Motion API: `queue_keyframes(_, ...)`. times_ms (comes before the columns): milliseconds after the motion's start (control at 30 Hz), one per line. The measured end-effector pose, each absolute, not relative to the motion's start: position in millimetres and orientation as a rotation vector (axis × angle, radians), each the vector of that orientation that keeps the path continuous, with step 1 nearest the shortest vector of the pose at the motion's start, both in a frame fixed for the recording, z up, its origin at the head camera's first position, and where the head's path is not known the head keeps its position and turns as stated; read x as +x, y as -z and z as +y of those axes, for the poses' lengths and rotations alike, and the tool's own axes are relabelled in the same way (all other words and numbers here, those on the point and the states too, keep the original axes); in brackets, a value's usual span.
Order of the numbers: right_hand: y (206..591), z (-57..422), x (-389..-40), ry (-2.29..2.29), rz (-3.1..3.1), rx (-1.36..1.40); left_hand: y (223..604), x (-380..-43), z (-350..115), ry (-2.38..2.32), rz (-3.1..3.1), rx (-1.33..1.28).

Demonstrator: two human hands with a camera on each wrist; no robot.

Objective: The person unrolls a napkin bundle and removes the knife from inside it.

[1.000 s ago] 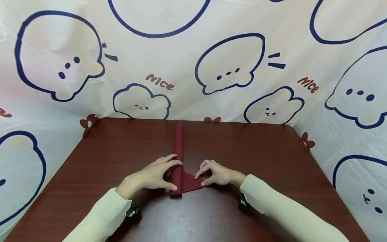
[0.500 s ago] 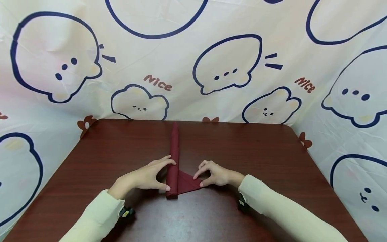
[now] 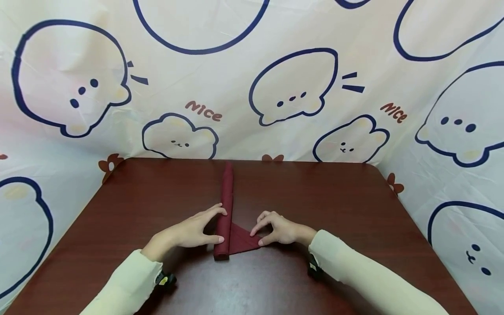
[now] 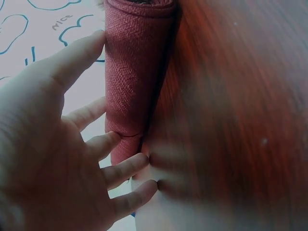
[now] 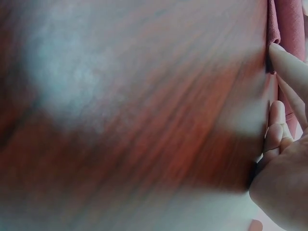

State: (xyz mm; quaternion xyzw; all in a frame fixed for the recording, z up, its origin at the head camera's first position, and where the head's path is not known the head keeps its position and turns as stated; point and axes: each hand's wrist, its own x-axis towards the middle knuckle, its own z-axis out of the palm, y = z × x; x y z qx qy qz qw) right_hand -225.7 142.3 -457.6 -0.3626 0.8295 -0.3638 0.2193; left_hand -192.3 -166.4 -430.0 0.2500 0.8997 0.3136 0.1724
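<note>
A dark red cloth lies rolled into a long tube [image 3: 225, 197], pointing away from me across the table. From the near right side of the roll, a flat triangular flap [image 3: 241, 239] of the same cloth sticks out. My left hand [image 3: 187, 232] rests against the roll's left side, thumb near its close end and fingertips farther up. In the left wrist view those fingers [image 4: 127, 171] are spread and fairly straight beside the roll. My right hand [image 3: 282, 229] pinches the flap's right tip between thumb and index finger; the right wrist view shows only part of this.
The brown wooden table [image 3: 315, 197] has a glossy reflection near its front. A pale printed sheet [image 3: 232, 87] with cartoon outlines hangs at the back and on both sides. The roll's far tip reaches close to the table's back edge.
The roll and my left hand have shifted slightly left, and a little more of the flap shows. The right hand keeps its pinch. The head view has also shifted a little.
</note>
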Motion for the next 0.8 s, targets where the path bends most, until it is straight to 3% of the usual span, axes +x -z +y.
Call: queue_keyframes(800,458.9,143.0,-229.7,1.026,2.273,-1.049,424.1,-183.4,-173.4,-0.843,2.585,0.685)
